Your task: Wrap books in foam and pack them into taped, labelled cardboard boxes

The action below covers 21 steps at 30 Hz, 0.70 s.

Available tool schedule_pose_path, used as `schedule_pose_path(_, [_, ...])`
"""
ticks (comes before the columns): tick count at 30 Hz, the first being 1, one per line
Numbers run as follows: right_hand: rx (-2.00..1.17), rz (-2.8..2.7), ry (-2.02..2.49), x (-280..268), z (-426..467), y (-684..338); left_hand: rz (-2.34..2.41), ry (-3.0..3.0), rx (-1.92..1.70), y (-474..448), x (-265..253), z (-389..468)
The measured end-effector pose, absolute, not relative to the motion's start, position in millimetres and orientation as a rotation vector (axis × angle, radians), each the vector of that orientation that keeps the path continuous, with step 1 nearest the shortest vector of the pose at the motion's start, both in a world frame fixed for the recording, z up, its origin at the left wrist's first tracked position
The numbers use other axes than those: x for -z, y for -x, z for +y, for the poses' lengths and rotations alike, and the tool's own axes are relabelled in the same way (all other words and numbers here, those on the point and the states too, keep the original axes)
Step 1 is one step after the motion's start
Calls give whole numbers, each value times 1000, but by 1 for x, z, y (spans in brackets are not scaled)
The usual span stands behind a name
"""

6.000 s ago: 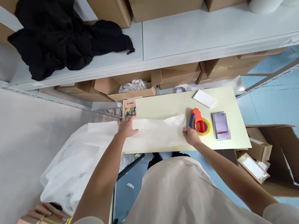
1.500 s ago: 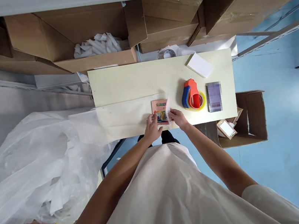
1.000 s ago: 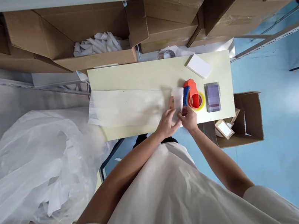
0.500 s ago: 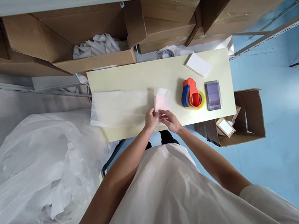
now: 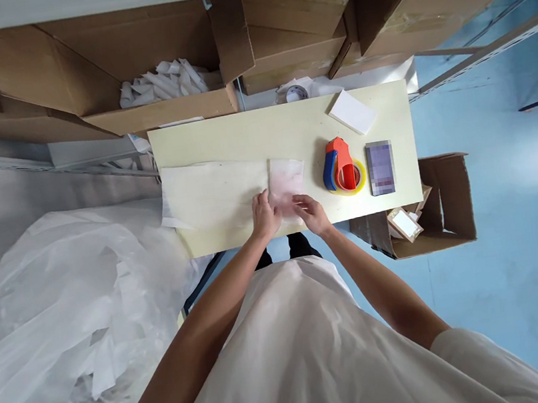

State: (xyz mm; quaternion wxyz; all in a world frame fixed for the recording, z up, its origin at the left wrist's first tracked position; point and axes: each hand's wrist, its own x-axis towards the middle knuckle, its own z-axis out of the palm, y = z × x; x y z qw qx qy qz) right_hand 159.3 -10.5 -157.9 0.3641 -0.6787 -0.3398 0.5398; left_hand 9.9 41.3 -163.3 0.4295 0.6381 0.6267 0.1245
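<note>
A flat, pinkish item under thin white wrapping (image 5: 286,178) lies near the front edge of the table, at the right end of a long white sheet (image 5: 217,192). My left hand (image 5: 264,217) rests at the left side of the wrapped item, fingers stretched out and thumb apart, touching it. On the opposite side my right hand (image 5: 313,215) has its fingers bent onto the wrapping's lower right edge, fingertips close together. What the wrapping covers cannot be made out. To the right stands a red and blue tape dispenser (image 5: 339,165) with a yellow-edged tape roll.
A blurred purple rectangular object (image 5: 381,168) and a white flat stack (image 5: 353,112) lie on the pale table (image 5: 238,132). Open cartons (image 5: 160,115) line the shelf behind. Another carton (image 5: 455,200) stands at right, a big plastic bag (image 5: 63,313) at left.
My hands have moved apart, the left one leftward with its fingers straightening. More of the pinkish wrapped item shows between them. The view has shifted slightly.
</note>
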Motion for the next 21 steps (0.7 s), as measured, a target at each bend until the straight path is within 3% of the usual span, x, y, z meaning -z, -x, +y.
schedule_pose_path(3, [-1207, -726, 1977, 159, -15, -167, 1475, -1570, -267, -5, 164, 39])
schedule_pose_path(10, [-1497, -428, 1751, 152, -3, -181, 1424, -1311, -313, -8, 169, 37])
schedule_pose_path(15, [-1433, -575, 1740, 130, 2, -187, 1188, -1229, -348, -30, 165, 29])
schedule_pose_path(21, [-1378, -759, 1820, 120, 11, -158, 1366, -1093, -523, -16, 146, 40])
